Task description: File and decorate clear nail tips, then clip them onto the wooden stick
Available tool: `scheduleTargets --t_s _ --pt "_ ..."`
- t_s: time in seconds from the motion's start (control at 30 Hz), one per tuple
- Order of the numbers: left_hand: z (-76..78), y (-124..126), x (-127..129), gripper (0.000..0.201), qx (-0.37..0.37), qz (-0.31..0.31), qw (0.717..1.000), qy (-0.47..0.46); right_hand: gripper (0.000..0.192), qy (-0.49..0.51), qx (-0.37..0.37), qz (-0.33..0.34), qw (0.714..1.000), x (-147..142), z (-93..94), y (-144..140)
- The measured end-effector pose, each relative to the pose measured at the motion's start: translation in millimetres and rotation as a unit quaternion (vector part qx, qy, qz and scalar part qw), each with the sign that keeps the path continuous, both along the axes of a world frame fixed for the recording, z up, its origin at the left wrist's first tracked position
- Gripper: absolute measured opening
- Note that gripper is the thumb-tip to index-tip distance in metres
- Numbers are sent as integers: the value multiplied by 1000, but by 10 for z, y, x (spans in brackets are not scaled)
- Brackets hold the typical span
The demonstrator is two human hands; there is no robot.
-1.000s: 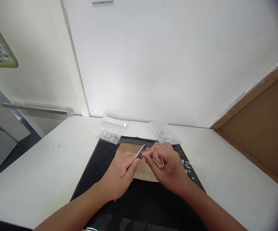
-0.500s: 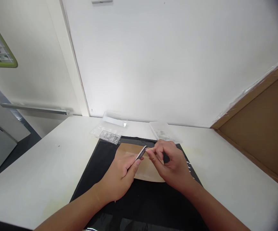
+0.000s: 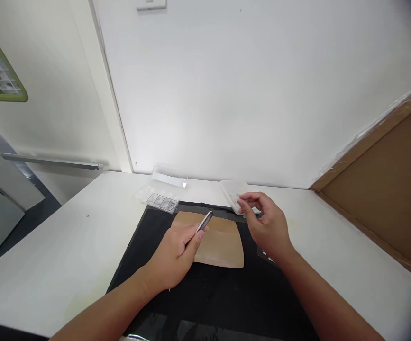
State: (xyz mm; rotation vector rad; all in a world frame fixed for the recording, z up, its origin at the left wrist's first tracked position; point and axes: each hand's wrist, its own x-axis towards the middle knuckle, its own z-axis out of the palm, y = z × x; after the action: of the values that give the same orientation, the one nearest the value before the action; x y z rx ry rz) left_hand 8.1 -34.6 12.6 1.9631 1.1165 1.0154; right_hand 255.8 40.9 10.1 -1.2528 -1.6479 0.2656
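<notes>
My left hand (image 3: 178, 253) is closed on a slim dark object with a pale edge (image 3: 204, 221), held tilted and seen nearly edge-on; its exact kind does not show. Beneath it lies a tan rectangular sheet (image 3: 223, 239), on a black mat (image 3: 205, 298). My right hand (image 3: 264, 225) is raised at the mat's far right side, its thumb and fingertips drawn together in a pinch. Whether something small sits between those fingertips is too fine to make out. Just behind them is a shallow clear plastic tray (image 3: 230, 192), partly hidden by the hand.
At the back left are a clear plastic package (image 3: 168, 177) and a small transparent case with compartments (image 3: 162, 202). The white table (image 3: 73, 227) meets a white wall (image 3: 219, 94) behind. A brown framed panel (image 3: 386, 184) stands at the right.
My right hand has left the dark object and moved up and right to the plastic tray. My left hand keeps its hold, shifted slightly left.
</notes>
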Motion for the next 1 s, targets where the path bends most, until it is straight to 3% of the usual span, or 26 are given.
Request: scheduleTargets --t_s 0.2,0.3,0.43,0.73,1.0 --pt "-33 23 -27 43 6 11 1000 13 25 -61 42 -78 994 425 -28 252" --pt "-40 33 -38 42 13 7 1000 23 28 -79 33 -131 988 723 -83 383" --pt "-50 43 -43 41 26 12 999 26 32 -87 -12 -150 985 1091 -208 523" --pt "-62 46 -41 43 19 21 999 28 36 -119 -143 -132 974 1464 -376 604" --pt "-79 49 -48 41 18 15 999 28 51 -125 -216 -33 968 1516 -396 587"
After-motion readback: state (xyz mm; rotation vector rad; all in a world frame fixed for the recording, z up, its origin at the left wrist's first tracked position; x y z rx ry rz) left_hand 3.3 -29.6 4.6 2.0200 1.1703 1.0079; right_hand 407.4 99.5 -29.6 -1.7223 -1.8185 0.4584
